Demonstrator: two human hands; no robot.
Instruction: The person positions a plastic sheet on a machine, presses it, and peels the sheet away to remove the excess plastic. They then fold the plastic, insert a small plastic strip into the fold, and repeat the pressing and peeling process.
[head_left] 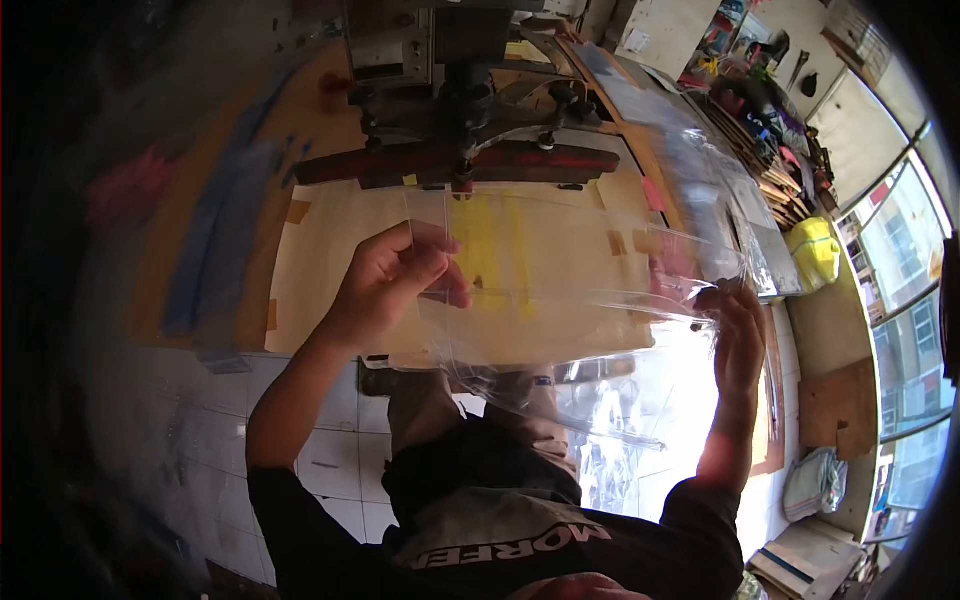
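A clear plastic sheet (590, 310) stretches between my two hands, above a pale work surface (340, 240) marked with a yellow strip (483, 250). My left hand (385, 275) pinches the sheet's left edge between thumb and fingers, and some fingertips show through the plastic. On the right, my right hand (735, 335) has its fingers closed on the sheet's right end. The lower part of the sheet hangs past the front edge of the surface and shines brightly. Beyond the hands lies a dark red bar (400, 162) of a machine, across the back of the surface.
The machine's body (470, 35) rises behind the bar. Blue plastic strips (215, 235) lie at the left, and more clear sheets (700, 160) at the back right. A yellow bag (812, 253), a white sack (815, 484) and stacked boards (775, 170) are on the right.
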